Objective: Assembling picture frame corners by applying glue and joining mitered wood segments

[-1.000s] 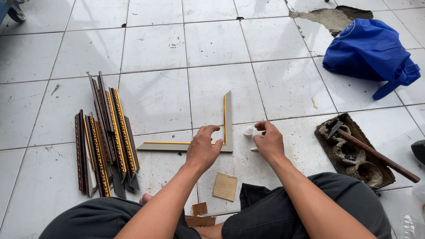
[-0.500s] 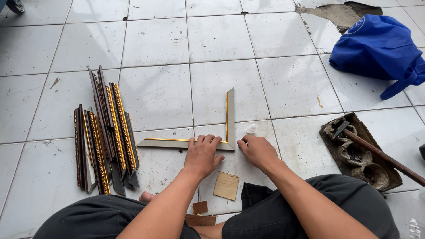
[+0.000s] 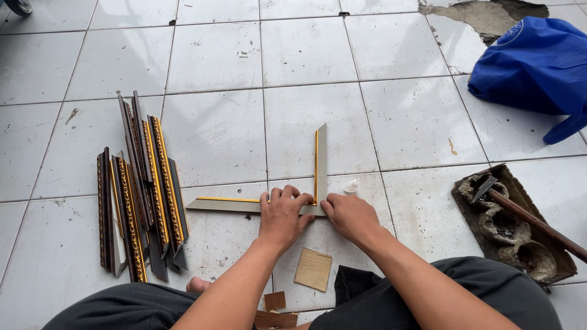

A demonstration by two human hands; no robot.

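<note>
At the left of the tiled floor (image 3: 214,134) a pile of cut frame mouldings (image 3: 139,195), dark with gold ornament, is laid side by side, well apart from the work. Nearer the middle, two mitred moulding pieces are set as an L: the horizontal moulding piece (image 3: 229,203) is laid flat along a grout line, and the upright moulding piece (image 3: 320,162) is run away from the person, the two being met at a corner joint (image 3: 313,208).

The left hand (image 3: 282,215) is spread flat, palm down, over the horizontal piece just beside the joint; nothing is grasped, the piece is only pressed to the floor. The right hand (image 3: 350,215) is set with loosely curled fingers against the outer side of the corner, pushing rather than gripping. A small white cap (image 3: 350,186) is seen on the tile just beyond it.

The step in hand is judged to be the pressing together of the mitred corner. Steady pressure and a flush, square joint appear to be called for next.

Near the knees a cardboard square (image 3: 313,269) is laid; at the right edge a hammer (image 3: 526,214) is rested on a dirty tray (image 3: 553,260), with a blue bag (image 3: 538,64) at the far right corner.
</note>
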